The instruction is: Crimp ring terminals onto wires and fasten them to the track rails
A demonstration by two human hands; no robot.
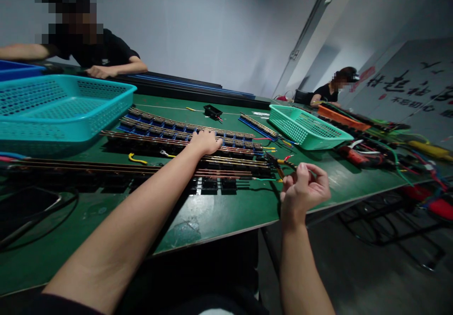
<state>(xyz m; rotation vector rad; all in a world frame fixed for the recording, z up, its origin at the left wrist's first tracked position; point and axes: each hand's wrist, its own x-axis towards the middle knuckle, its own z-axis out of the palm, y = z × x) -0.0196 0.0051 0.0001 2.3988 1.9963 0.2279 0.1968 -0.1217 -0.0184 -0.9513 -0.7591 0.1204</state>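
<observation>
My left hand (205, 143) lies on a row of long strips, its fingers bent over a blue and black strip (159, 128) with copper-coloured rods along it. The fingertips are partly hidden. My right hand (306, 185) is closed around the handles of pliers (279, 165), with yellow and black grips. The pliers' dark jaws are at the right ends of the nearer rods (237, 161), where short coloured wires stick out. A green wire (265, 179) runs from the nearest strip toward my right hand.
A turquoise basket (67, 133) stands at left, a mint-green basket (307, 128) at back right. A yellow wire piece (137, 159) and a small black box (213, 112) lie on the green table (184, 230). Beyond are an orange tray (341, 118), a red tool (361, 156) and two people.
</observation>
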